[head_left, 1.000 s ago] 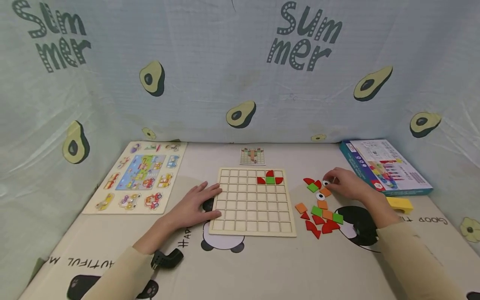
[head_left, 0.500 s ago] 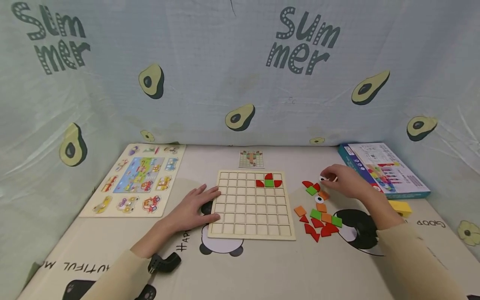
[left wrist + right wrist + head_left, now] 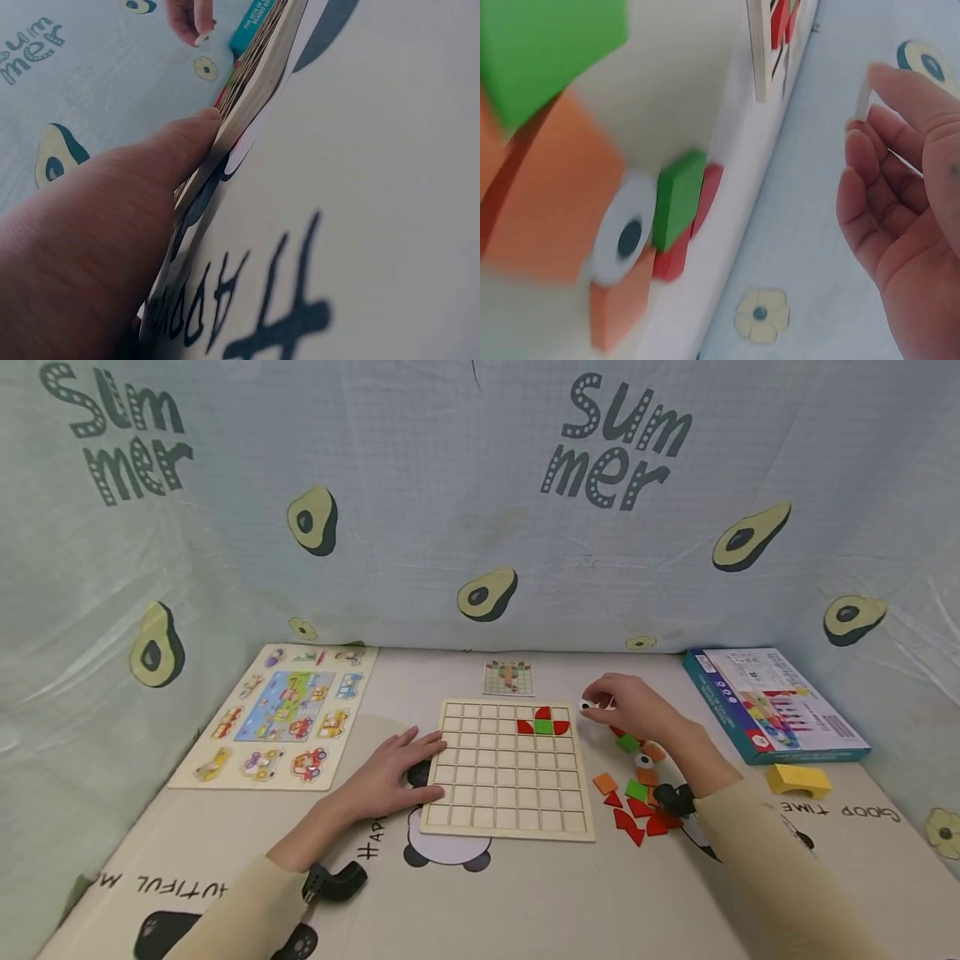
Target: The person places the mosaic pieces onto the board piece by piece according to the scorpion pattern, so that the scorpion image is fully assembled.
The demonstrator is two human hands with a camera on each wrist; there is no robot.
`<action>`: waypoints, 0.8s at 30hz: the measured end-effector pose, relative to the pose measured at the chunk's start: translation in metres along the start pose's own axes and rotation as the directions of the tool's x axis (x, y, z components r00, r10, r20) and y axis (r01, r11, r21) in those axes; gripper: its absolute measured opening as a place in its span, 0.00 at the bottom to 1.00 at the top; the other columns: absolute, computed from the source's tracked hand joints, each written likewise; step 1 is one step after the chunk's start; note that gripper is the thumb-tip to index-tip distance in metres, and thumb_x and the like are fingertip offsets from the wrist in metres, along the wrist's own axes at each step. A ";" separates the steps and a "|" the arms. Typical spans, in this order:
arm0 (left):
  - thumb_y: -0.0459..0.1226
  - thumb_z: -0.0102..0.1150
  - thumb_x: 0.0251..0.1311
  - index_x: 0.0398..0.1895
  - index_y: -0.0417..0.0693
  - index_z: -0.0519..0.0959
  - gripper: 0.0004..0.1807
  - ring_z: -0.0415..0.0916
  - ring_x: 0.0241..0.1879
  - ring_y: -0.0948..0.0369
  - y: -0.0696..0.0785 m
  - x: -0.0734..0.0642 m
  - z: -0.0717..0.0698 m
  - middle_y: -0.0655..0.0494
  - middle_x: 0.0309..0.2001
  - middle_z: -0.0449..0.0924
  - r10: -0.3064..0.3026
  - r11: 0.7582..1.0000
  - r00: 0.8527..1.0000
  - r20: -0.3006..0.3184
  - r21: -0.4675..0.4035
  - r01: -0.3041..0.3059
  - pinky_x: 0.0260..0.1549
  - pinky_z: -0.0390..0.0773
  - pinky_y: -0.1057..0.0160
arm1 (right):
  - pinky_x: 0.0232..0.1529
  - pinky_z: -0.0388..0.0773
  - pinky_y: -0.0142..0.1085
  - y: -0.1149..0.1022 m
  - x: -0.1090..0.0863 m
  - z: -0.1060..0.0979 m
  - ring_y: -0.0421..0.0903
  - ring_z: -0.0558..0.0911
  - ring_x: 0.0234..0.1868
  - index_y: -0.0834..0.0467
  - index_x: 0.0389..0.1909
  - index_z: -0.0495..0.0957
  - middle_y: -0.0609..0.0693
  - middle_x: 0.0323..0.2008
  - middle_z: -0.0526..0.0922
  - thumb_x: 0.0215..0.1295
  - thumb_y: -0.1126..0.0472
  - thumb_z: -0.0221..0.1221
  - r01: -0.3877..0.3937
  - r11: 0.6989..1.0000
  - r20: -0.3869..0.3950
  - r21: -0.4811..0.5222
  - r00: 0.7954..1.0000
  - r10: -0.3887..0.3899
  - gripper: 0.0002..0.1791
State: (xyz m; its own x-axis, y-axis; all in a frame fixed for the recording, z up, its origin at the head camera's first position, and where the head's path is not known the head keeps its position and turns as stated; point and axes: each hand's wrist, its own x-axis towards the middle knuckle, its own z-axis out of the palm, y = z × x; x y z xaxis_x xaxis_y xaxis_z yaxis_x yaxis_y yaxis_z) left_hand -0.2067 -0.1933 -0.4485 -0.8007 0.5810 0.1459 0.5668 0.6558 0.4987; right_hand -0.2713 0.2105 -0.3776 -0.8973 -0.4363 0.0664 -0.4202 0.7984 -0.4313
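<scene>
My right hand (image 3: 626, 702) pinches a round white eye piece (image 3: 587, 705) with a black pupil between thumb and fingertips, off the upper right corner of the wooden grid board (image 3: 480, 818). In the right wrist view the eye piece (image 3: 865, 101) shows edge-on. Three red curved pieces surround a green square tile (image 3: 543, 727) in the board's upper right cells. My left hand (image 3: 390, 777) lies with fingers spread, fingertips at the board's left edge; the left wrist view shows its thumb (image 3: 187, 142) against that edge. A small pattern card (image 3: 507, 677) lies behind the board.
Right of the board, beneath the right forearm, lie loose red, green and orange tiles (image 3: 606, 784) and a second eye piece (image 3: 643, 762). A picture puzzle board (image 3: 330, 768) lies left. At the right are a flat box (image 3: 783, 702) and a yellow arch block (image 3: 798, 779).
My right hand has picked up the eye piece from beside the loose tiles and carried it left toward the board's upper right corner. The left hand has stayed at the board's edge.
</scene>
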 end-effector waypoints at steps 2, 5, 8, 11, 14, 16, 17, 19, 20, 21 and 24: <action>0.55 0.64 0.63 0.74 0.48 0.69 0.39 0.46 0.76 0.40 0.000 0.000 0.000 0.51 0.76 0.61 0.000 1.000 1.000 0.004 -0.007 0.000 0.71 0.48 0.37 | 0.46 0.81 0.44 -0.003 0.006 0.003 0.50 0.78 0.40 0.64 0.49 0.83 0.52 0.39 0.82 0.67 0.59 0.67 0.008 1.000 0.001 -0.005 1.000 -0.008 0.15; 0.55 0.64 0.63 0.74 0.47 0.69 0.39 0.46 0.76 0.40 0.001 0.001 0.000 0.50 0.76 0.61 -0.002 1.000 1.000 0.005 -0.011 0.002 0.71 0.47 0.36 | 0.44 0.80 0.43 -0.004 0.014 0.007 0.49 0.78 0.39 0.64 0.48 0.83 0.51 0.38 0.82 0.67 0.58 0.67 0.024 1.000 0.010 -0.004 1.000 -0.024 0.15; 0.54 0.65 0.62 0.74 0.48 0.69 0.39 0.45 0.77 0.41 0.001 0.001 0.000 0.51 0.76 0.60 -0.008 1.000 1.000 0.005 -0.014 0.009 0.71 0.47 0.37 | 0.43 0.80 0.43 -0.007 0.022 0.011 0.49 0.78 0.38 0.64 0.47 0.83 0.51 0.37 0.82 0.66 0.58 0.68 0.029 1.000 0.018 0.002 0.999 -0.029 0.14; 0.55 0.64 0.63 0.74 0.48 0.69 0.39 0.45 0.77 0.41 0.001 0.001 0.000 0.52 0.76 0.60 -0.008 1.000 1.000 0.003 -0.012 0.008 0.71 0.47 0.37 | 0.43 0.80 0.43 -0.010 0.030 0.016 0.48 0.78 0.37 0.64 0.46 0.83 0.51 0.37 0.82 0.66 0.59 0.68 0.034 0.999 0.029 0.003 0.999 -0.034 0.14; 0.55 0.64 0.63 0.74 0.48 0.69 0.39 0.45 0.77 0.41 0.000 0.001 0.001 0.51 0.76 0.61 -0.009 1.000 1.000 -0.001 -0.012 0.009 0.71 0.47 0.37 | 0.43 0.79 0.43 -0.014 0.040 0.022 0.48 0.78 0.37 0.65 0.46 0.83 0.51 0.36 0.82 0.66 0.59 0.68 0.035 0.999 0.052 0.020 0.998 -0.036 0.14; 0.55 0.64 0.63 0.73 0.48 0.69 0.39 0.45 0.77 0.41 0.000 0.001 0.001 0.51 0.76 0.61 -0.010 1.000 1.000 -0.002 -0.013 0.010 0.71 0.47 0.37 | 0.43 0.79 0.42 -0.017 0.045 0.026 0.48 0.78 0.37 0.64 0.46 0.83 0.51 0.36 0.83 0.67 0.58 0.67 0.037 0.999 0.074 0.034 0.996 -0.039 0.14; 0.55 0.64 0.63 0.73 0.48 0.69 0.39 0.45 0.77 0.41 0.000 0.001 0.001 0.51 0.76 0.61 -0.011 1.000 1.000 0.000 -0.012 0.011 0.71 0.47 0.37 | 0.43 0.79 0.42 -0.019 0.048 0.028 0.48 0.78 0.37 0.64 0.46 0.83 0.51 0.36 0.83 0.67 0.58 0.67 0.040 0.999 0.083 0.037 0.996 -0.043 0.14; 0.55 0.64 0.63 0.74 0.48 0.69 0.39 0.45 0.77 0.41 0.000 0.001 0.002 0.52 0.76 0.61 -0.011 1.000 1.000 0.000 -0.008 0.011 0.71 0.47 0.37 | 0.44 0.80 0.42 -0.022 0.052 0.031 0.47 0.79 0.38 0.65 0.45 0.83 0.51 0.37 0.83 0.67 0.58 0.67 0.053 0.998 0.097 0.038 0.994 -0.056 0.14; 0.55 0.65 0.63 0.74 0.48 0.69 0.39 0.45 0.77 0.42 0.001 0.001 0.002 0.52 0.76 0.61 -0.012 1.000 1.000 0.002 -0.008 0.012 0.72 0.47 0.38 | 0.44 0.80 0.42 -0.024 0.054 0.033 0.47 0.80 0.38 0.65 0.45 0.83 0.51 0.36 0.83 0.67 0.58 0.67 0.059 0.998 0.103 0.035 0.993 -0.062 0.14; 0.55 0.65 0.62 0.74 0.48 0.69 0.39 0.45 0.77 0.42 0.001 0.000 0.001 0.52 0.76 0.61 -0.013 1.000 1.000 0.003 -0.009 0.013 0.72 0.47 0.38 | 0.44 0.80 0.42 -0.025 0.056 0.035 0.47 0.80 0.38 0.64 0.45 0.84 0.51 0.36 0.84 0.67 0.58 0.67 0.060 0.998 0.107 0.034 0.992 -0.063 0.14; 0.54 0.65 0.62 0.73 0.47 0.70 0.39 0.45 0.77 0.41 0.002 0.000 0.001 0.51 0.76 0.61 -0.014 1.000 1.000 0.000 -0.010 0.014 0.72 0.47 0.38 | 0.46 0.80 0.42 -0.029 0.060 0.040 0.47 0.80 0.39 0.64 0.45 0.84 0.51 0.37 0.84 0.67 0.58 0.67 0.061 0.998 0.116 0.031 0.991 -0.064 0.14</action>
State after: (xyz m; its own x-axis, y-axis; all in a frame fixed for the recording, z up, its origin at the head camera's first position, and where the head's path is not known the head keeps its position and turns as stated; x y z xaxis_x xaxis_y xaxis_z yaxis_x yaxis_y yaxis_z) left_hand -0.2055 -0.1913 -0.4480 -0.8086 0.5717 0.1390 0.5535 0.6591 0.5091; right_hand -0.3077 0.1443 -0.3971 -0.8466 -0.5322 -0.0111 -0.4700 0.7571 -0.4538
